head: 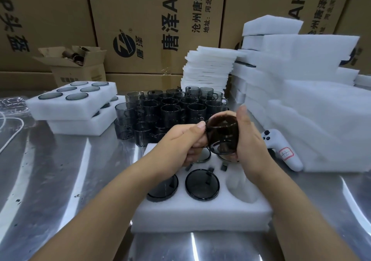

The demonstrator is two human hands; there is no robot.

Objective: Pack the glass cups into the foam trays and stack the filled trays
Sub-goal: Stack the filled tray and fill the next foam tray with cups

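- Both of my hands are up over the foam tray [200,216], and I've got 1 smoky glass cup [222,134] between them, tilted with its mouth toward me.
- My left hand [184,140] is curled tight on the cup's left side, thumb up at the rim, fingers wrapped by the handle side; the handle itself is hidden behind them.
- My right hand [251,140] cups the right wall of the glass, fingers closed round it, thumb pointing up past the rim.
- Right below my hands the tray holds cups in several pockets: 2 dark rims show clearly in the near row, beneath my left wrist.
- 1 empty pocket [241,184] sits under my right wrist, in that near row.
- Beyond my hands stands the cluster of loose cups [160,110] on the steel table [60,170].
- Out past my left hand, 2 filled trays [74,104] are stacked, the top 1 skewed.
- Beside my right hand lies a white controller [281,150], against the stacks of white foam [311,100].
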